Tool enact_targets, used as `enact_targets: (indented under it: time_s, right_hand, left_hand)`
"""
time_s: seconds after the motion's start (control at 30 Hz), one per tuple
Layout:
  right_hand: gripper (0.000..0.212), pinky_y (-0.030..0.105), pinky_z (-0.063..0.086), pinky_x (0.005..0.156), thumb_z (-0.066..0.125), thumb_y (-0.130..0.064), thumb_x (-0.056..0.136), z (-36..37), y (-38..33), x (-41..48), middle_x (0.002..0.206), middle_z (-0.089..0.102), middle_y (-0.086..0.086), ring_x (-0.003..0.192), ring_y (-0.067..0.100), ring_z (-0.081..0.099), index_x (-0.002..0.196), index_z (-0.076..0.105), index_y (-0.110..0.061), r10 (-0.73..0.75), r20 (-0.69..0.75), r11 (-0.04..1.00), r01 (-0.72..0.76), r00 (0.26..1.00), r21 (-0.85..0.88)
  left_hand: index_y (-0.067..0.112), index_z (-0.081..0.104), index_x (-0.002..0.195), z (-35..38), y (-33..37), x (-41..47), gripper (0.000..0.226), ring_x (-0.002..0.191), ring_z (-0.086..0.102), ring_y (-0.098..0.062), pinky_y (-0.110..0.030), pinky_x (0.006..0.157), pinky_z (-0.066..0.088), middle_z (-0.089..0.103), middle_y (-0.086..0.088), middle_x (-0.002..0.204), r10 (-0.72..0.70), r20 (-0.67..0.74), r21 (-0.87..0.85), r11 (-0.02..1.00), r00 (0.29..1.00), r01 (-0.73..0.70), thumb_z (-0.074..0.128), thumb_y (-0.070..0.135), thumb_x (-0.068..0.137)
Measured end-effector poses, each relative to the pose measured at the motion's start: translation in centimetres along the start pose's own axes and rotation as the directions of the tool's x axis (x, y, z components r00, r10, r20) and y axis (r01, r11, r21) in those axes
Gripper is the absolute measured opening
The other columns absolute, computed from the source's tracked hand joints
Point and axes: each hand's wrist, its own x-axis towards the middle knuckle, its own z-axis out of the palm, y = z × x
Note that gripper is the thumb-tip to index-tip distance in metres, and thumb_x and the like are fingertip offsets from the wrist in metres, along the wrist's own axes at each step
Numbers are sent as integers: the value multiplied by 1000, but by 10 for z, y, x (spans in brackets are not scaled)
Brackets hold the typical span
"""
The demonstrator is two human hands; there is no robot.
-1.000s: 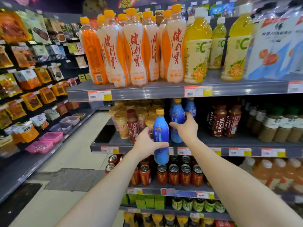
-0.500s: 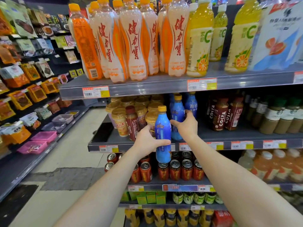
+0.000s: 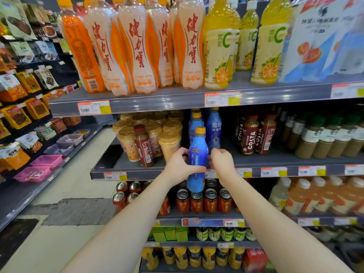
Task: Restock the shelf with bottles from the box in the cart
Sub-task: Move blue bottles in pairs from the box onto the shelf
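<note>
Left hand (image 3: 182,166) grips the blue bottle (image 3: 198,154) round its waist, thumb across the front. Right hand (image 3: 222,162) is just beside it on the right, fingers loosely curled, nothing in them that I can see.

Bottle is upright, long axis vertical, cap up, out in front of the middle shelf (image 3: 262,161). Its base hangs below the shelf's front edge, over the cans (image 3: 197,200).

Target slot, my read: straight ahead and slightly up, at the front edge, ahead of the two blue bottles (image 3: 213,133) standing further back. Cups (image 3: 169,140) bound it on the left; Costa bottles (image 3: 250,136) are well off to the right.

So the base has to clear the edge first, then go in. Left hand carries; right is nearer the slot and free to steady the neighbours. Risk: clipping the cups. Box and cart aren't in view.
</note>
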Motion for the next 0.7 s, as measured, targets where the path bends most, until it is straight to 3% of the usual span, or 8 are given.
enact_targets:
  time_s: [0.07, 0.17, 0.33, 0.47, 0.57, 0.7]
  right_hand:
    - [22, 44, 57, 79, 51, -20, 72, -14, 2, -6, 94, 71, 16, 87, 31, 67, 89, 61, -10, -6, 177, 1000, 4, 984, 14]
    - [28, 35, 59, 72, 61, -16, 76, -35, 0, -11, 102, 73, 10, 86, 19, 70, 104, 64, -14, -91, 312, 994, 105, 946, -28]
    - [42, 29, 57, 64, 78, -13, 79, -56, -7, 12, 104, 73, 5, 89, 20, 74, 118, 61, -14, -208, 298, 978, 194, 932, 74]
    - [51, 37, 61, 78, 86, -19, 71, -58, -18, 25, 105, 73, 3, 93, 17, 73, 115, 62, -15, -285, 226, 958, 279, 931, 59]
    - [57, 33, 61, 79, 88, -22, 69, -56, -23, 31, 108, 70, -1, 96, 12, 70, 119, 60, -18, -340, 183, 940, 340, 922, 33]
    - [54, 19, 57, 73, 87, -22, 73, -50, -24, 35, 108, 67, -8, 96, 3, 66, 119, 58, -20, -383, 158, 922, 387, 910, 8]
  left_hand:
    - [20, 60, 109, 16, 4, 4, 65, 96, 74, -20, -32, 78, 63, 75, -2, 102, 7, 1, -36, 999, 1000, -7, 100, 25, 59]
    - [23, 64, 110, 35, 12, 11, 63, 97, 74, -14, -37, 84, 63, 77, 3, 102, 37, -11, -65, 997, 999, -37, 99, 35, 59]
    - [29, 69, 112, 46, 34, 16, 59, 78, 68, 2, -22, 73, 58, 74, 9, 92, 103, -111, 4, 995, 988, -103, 96, 44, 62]
    - [25, 67, 110, 56, 45, 21, 54, 78, 70, -2, -21, 72, 58, 73, 9, 92, 108, -252, -39, 992, 962, -121, 97, 33, 65]
    - [25, 66, 110, 61, 50, 24, 50, 78, 69, 0, -17, 71, 56, 73, 8, 93, 97, -307, -71, 990, 947, -124, 95, 27, 69]
    - [21, 65, 112, 64, 46, 29, 50, 82, 71, -3, -27, 79, 61, 73, 6, 97, 76, -344, -101, 988, 936, -117, 93, 23, 72]
